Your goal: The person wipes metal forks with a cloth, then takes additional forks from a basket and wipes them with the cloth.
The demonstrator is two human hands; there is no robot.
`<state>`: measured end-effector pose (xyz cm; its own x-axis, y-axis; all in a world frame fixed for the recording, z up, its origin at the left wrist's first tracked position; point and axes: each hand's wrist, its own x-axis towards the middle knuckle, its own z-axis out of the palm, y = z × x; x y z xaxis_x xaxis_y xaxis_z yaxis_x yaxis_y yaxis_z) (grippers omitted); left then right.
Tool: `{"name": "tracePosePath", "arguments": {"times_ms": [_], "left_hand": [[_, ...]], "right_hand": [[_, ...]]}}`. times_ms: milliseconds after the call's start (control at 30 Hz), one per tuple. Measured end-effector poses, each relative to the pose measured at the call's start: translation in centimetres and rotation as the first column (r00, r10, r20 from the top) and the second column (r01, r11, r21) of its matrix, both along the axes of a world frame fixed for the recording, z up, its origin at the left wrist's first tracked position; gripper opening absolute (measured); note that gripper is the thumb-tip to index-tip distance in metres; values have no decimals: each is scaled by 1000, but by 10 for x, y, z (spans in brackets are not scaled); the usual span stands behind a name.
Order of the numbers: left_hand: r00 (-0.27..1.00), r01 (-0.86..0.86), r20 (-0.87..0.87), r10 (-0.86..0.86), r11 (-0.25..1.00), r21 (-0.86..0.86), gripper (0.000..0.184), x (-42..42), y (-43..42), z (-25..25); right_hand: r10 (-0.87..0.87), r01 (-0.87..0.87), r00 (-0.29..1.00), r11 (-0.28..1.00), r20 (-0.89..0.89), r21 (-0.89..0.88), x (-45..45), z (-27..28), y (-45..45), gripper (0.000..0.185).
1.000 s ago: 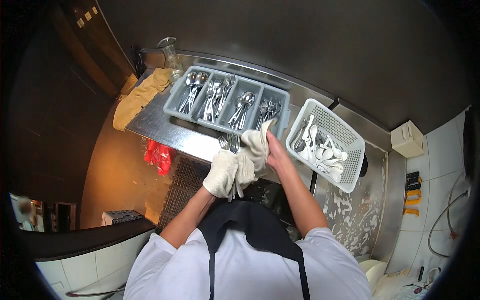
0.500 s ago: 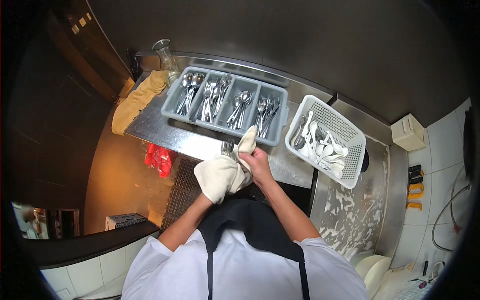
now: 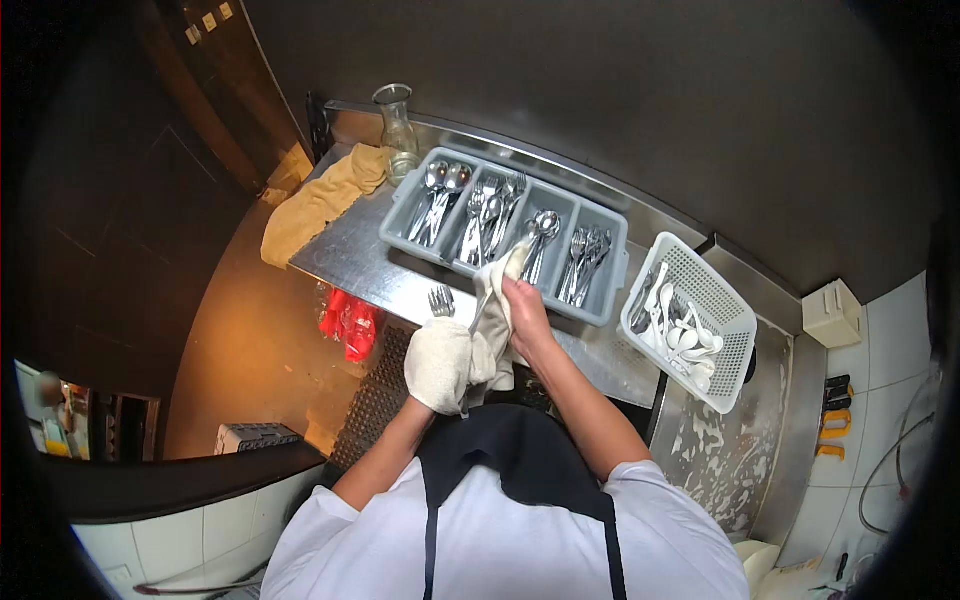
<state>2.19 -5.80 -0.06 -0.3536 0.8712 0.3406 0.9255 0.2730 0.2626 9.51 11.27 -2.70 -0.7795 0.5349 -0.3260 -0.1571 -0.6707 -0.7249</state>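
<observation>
My left hand (image 3: 438,372) is covered by a cream cloth (image 3: 490,345). Metal forks (image 3: 441,300) stick out of its top, tines up, gripped through the fabric. My right hand (image 3: 528,315) is closed on the other end of this cloth, with a fold poking up past the fingers; whether cutlery is inside that fold is hidden. Just beyond the hands stands a grey cutlery tray (image 3: 438,262) with compartments. Its leftmost section has large spoons (image 3: 440,195), followed by forks and other cutlery (image 3: 490,215), smaller spoons (image 3: 543,228), then more forks (image 3: 588,255).
To the right, a white perforated basket (image 3: 742,345) holds white spoons (image 3: 685,340). A foamy steel sink surface (image 3: 715,460) lies beside it. At the counter's left are a tan cloth (image 3: 325,205) and a glass carafe (image 3: 398,130). Red plastic (image 3: 350,325) hangs below the edge.
My right hand has moved away from my left, up toward the tray, drawing the cloth with it. The forks remain in the left hand. The camera view has shifted, so the counter appears farther right.
</observation>
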Motion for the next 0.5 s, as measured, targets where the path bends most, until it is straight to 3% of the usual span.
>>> {"name": "tracePosePath", "arguments": {"times_ms": [33,100,133,200,267,367,400,467,500], "left_hand": [[999,4,42,-9,994,112,17,-12,0,-6],[985,-109,137,104,993,32,17,-30,6,-7],[969,-162,186,163,987,-21,17,-37,7,-10],[990,-73,117,82,994,-80,17,-59,21,-74],[890,3,456,30,997,-71,17,-68,18,8],[985,76,158,-63,994,-78,17,-91,15,4],[982,130,165,-92,964,-233,16,-98,19,9],[921,70,389,-21,991,-114,21,-96,17,8],[867,36,499,4,997,-71,24,-91,14,13]], "right_hand": [[19,-26,998,993,66,112,-5,-4,-7,22],[39,-106,978,939,207,326,-12,-2,-32,22],[10,-69,986,936,169,345,-22,0,-34,19],[-9,-60,969,961,246,271,-48,-10,3,21],[-17,-29,972,981,234,194,-70,-6,47,24],[-8,2,985,999,170,35,-69,19,53,31],[40,-33,979,999,199,-38,-58,23,42,32],[127,-110,970,990,207,-93,-37,21,19,33],[138,-135,990,988,41,-70,-31,2,8,31]]}}
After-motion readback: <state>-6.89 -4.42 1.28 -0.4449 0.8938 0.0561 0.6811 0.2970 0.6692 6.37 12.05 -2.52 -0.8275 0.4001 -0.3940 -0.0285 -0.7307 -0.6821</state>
